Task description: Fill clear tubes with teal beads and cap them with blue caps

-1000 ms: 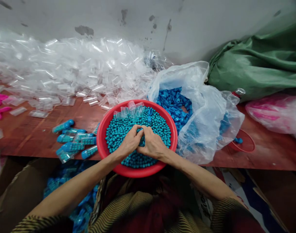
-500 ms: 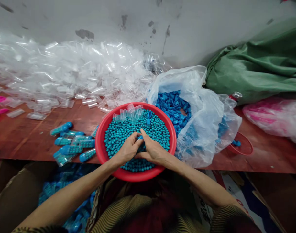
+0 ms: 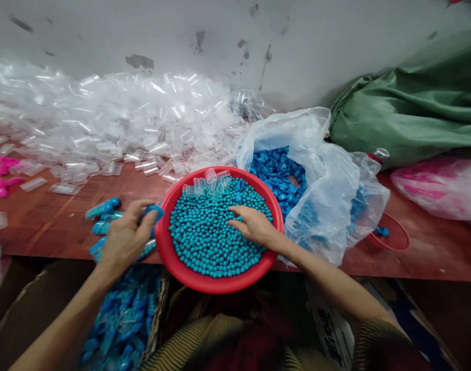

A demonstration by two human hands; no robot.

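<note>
My left hand (image 3: 127, 234) is closed, slightly blurred, over the table left of a red basin (image 3: 161, 247). A blue cap (image 3: 155, 210) shows between its thumb and forefinger; the tube on it is mostly hidden by my fingers. Below and behind that hand lie several blue-capped tubes of beads (image 3: 101, 208). The basin is filled with small turquoise beads (image 3: 208, 232). Over the beads, at the basin's right side, my right hand (image 3: 254, 225) has its thumb and fingers apart, and I see nothing between them. A loose blue cap (image 3: 239, 191) and several clear empty tubes (image 3: 199, 184) lie on the beads.
Clear tubes (image 3: 115, 118) are heaped along the wall. A plastic bag (image 3: 320, 180) of blue caps (image 3: 277, 170) touches the basin's right. Farther right are a red mesh basket (image 3: 397, 237) and a green sack (image 3: 408, 113). Below the table edge, a carton (image 3: 158, 314) holds blue-capped tubes.
My hands were together over the beads with a blue cap between them. My left hand has moved left past the basin rim with the capped piece; my right hand has drawn away rightward and opened.
</note>
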